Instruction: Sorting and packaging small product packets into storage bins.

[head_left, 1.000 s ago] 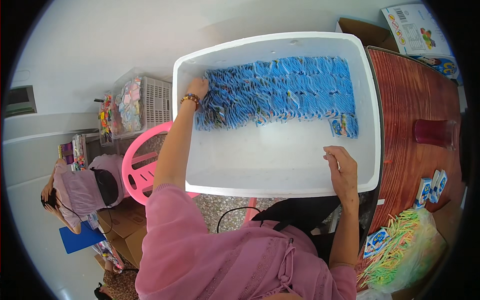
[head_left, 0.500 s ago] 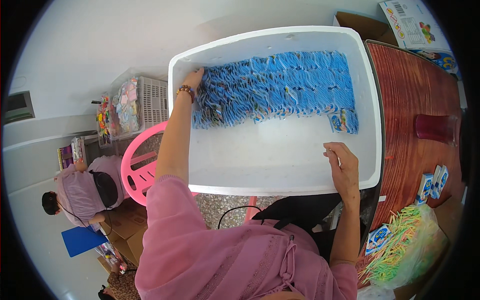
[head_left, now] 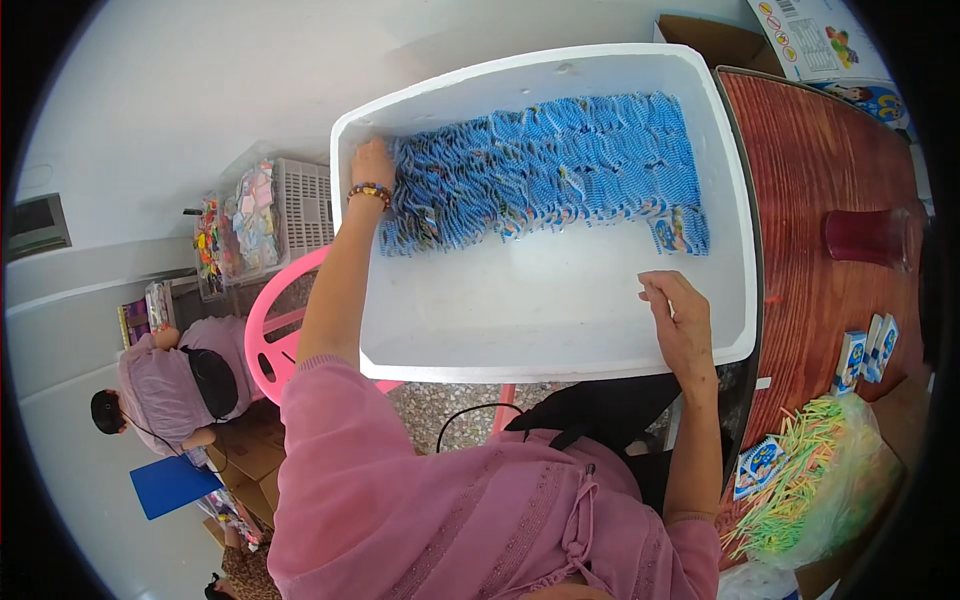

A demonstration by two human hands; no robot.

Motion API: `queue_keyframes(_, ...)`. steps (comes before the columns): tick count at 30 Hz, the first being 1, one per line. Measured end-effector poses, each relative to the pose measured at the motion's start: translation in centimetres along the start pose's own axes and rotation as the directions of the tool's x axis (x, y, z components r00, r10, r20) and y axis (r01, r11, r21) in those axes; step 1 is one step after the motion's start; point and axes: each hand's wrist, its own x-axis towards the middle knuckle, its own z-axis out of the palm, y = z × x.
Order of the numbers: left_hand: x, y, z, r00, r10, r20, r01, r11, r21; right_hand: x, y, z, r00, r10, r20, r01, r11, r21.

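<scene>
A large white foam box [head_left: 540,370] holds rows of small blue-and-white patterned packets [head_left: 540,165], packed on edge along its far side. At the box's left end, my left hand [head_left: 373,165] reaches down between the wall and the ends of the rows. Its fingers are hidden, so their grip cannot be made out. A beaded bracelet circles that wrist. Over the near right of the box hovers my right hand [head_left: 684,318], fingers loosely curled in, with nothing visible in them. One packet [head_left: 668,232] at the right end of the front row shows its printed face.
A reddish wooden table [head_left: 790,200] on the right bears a dark red cup [head_left: 866,238], small boxes [head_left: 850,362] and a bag of pastel-coloured sticks [head_left: 800,470]. Left of the foam box are a pink chair [head_left: 262,310], a white crate [head_left: 305,200] and a person in pink [head_left: 165,380].
My left hand has moved slightly down and left, and its fingers have dropped out of sight beside the rows. The right hand stays near its place. The whole view has shifted slightly.
</scene>
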Motion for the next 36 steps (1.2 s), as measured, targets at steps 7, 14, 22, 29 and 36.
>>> queue_keyframes(7,-0.2,0.5,-0.1,0.993,0.122,-0.008,-0.121,0.988,0.096,0.2,0.6,0.2,1.0,-0.008,0.014,0.009,1.0,-0.004)
queue_keyframes(14,-2.7,0.0,-2.7,0.906,0.422,-0.008,-0.422,0.905,0.05,0.1,0.0,0.1,1.0,-0.008,-0.02,0.008,1.0,0.011)
queue_keyframes(22,-5.3,3.2,-5.9,0.885,0.457,0.09,-0.442,0.885,-0.143,-0.6,1.2,0.1,0.996,-0.045,-0.078,0.046,0.999,0.015)
queue_keyframes(29,-6.9,1.1,-3.1,0.925,0.357,0.129,-0.353,0.934,-0.051,-0.5,1.2,0.4,0.993,-0.098,-0.07,0.093,0.993,-0.075)
queue_keyframes(36,-6.1,-0.4,-1.2,0.937,0.297,0.186,-0.301,0.954,-0.005,-0.3,1.4,0.5,0.995,-0.075,-0.069,0.074,0.997,-0.003)
